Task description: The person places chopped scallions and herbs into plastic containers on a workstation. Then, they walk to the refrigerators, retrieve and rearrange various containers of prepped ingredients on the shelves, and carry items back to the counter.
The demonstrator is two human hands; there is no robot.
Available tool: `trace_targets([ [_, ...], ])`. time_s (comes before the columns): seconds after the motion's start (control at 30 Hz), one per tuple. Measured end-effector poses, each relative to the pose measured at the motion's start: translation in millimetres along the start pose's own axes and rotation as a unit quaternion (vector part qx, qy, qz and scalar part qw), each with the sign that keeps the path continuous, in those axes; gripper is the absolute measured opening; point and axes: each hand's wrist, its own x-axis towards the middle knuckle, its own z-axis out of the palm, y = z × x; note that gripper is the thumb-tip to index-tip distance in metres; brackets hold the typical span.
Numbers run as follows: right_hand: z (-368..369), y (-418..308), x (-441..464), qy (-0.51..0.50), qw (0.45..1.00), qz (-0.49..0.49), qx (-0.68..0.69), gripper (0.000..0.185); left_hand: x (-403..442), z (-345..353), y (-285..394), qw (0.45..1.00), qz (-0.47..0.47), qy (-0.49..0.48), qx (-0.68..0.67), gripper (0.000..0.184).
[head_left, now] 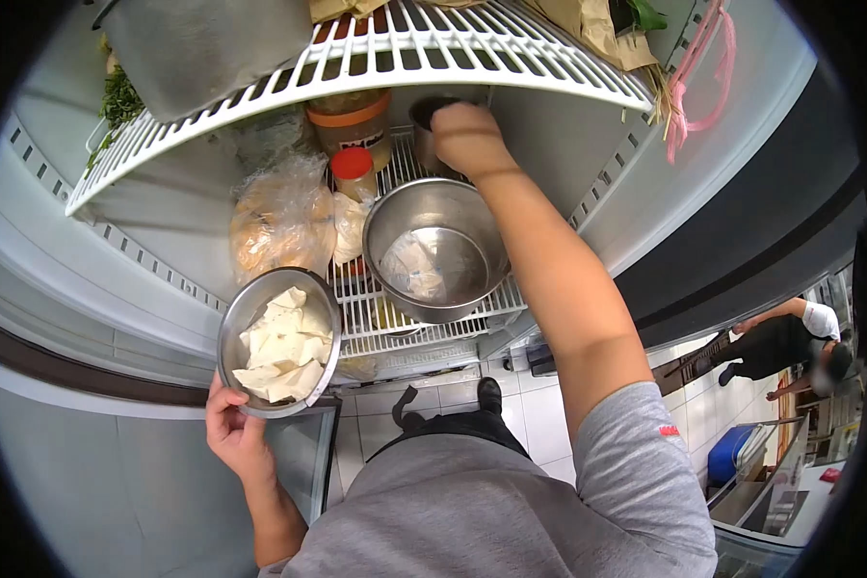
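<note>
My left hand [236, 432] grips the rim of a metal bowl [225, 358] holding white, chunky pieces [284, 349], in front of the fridge shelf. My right hand [466, 138] reaches to the back of the shelf, at a dark-mouthed metal container [424, 149]; its fingers are hidden behind the hand's back. Below it, a large metal pot [472, 241] with a small clear bag inside stands on the wire shelf [366, 313].
Beside the pot are a red-lidded jar [353, 170], an orange-rimmed tub [356, 125] and a bag of orange food [275, 222]. An upper white rack [395, 63] overhangs them, with a pink string [689, 87] hanging from it. Another person [785, 345] is at the far right.
</note>
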Motion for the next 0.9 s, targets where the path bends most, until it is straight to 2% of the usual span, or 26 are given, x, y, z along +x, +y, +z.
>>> trace_targets([
  [0.07,27,7,2,-0.083,0.995,0.041,0.036,0.021,-1,0,-2,1.000,0.012,-0.008,-0.010,0.025],
  [0.2,44,17,-1,-0.104,0.992,0.046,0.063,0.020,-3,-1,-1,1.000,0.002,0.004,-0.005,0.026],
  [0.27,0,7,-11,-0.074,0.987,0.067,0.125,0.026,-3,-3,-2,1.000,-0.004,0.008,-0.012,0.025],
  [0.33,-69,-17,-44,-0.090,0.956,0.110,0.256,0.039,-2,-4,-5,1.000,0.001,0.008,-0.010,0.025],
  [0.37,-89,-26,-84,-0.076,0.953,0.068,0.285,0.042,-1,-5,-6,1.000,0.005,0.008,-0.006,0.025],
  [0.43,-125,-53,-145,-0.232,0.945,0.054,0.224,0.045,3,-1,-4,1.000,0.005,0.008,-0.017,0.025],
  [0.5,-104,-66,-204,-0.206,0.950,0.020,0.233,0.033,9,4,-6,0.999,0.000,0.006,-0.036,0.026],
  [0.53,-95,-69,-221,-0.140,0.953,0.038,0.267,0.025,11,6,-7,0.999,-0.003,0.005,-0.036,0.026],
  [0.6,-96,-55,-250,-0.132,0.960,0.031,0.244,0.020,19,13,-8,1.000,0.004,-0.007,-0.024,0.027],
  [0.67,-127,-42,-270,-0.104,0.950,0.034,0.292,0.020,25,25,-13,0.999,0.003,-0.009,-0.033,0.029],
  [0.73,-163,-32,-292,-0.106,0.940,0.053,0.319,0.021,28,37,-21,0.998,-0.054,-0.025,-0.027,0.027],
  [0.8,-196,-25,-315,-0.128,0.944,0.074,0.294,0.021,31,59,-35,0.993,-0.073,-0.062,-0.072,0.030],
  [0.9,-219,-17,-347,-0.171,0.922,0.185,0.292,0.023,29,102,-69,0.983,-0.074,-0.121,-0.118,0.031],
])
